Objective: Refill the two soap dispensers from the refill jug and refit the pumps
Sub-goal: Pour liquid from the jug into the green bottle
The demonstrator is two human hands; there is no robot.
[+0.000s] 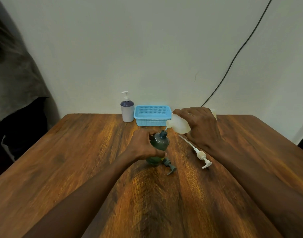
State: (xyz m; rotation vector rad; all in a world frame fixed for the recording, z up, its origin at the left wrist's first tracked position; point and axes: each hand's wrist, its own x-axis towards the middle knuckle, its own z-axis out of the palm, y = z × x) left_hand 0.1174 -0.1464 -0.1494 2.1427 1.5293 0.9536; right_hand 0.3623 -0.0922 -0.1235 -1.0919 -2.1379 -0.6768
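Note:
A dark green soap dispenser stands upright at the table's middle with its neck uncovered. My left hand grips its left side. My right hand holds a translucent white refill jug tipped to the left, its spout just above the green neck, and a thin stream runs into it. The grey pump lies on the table beside the green bottle's base. A white pump with a long tube lies to the right, under my right wrist. A white dispenser with a purple shoulder and fitted pump stands at the back.
A light blue perforated basket sits at the back edge next to the white dispenser. The wooden table ends at the wall. A black cable runs down the wall at right. Dark cloth hangs at far left.

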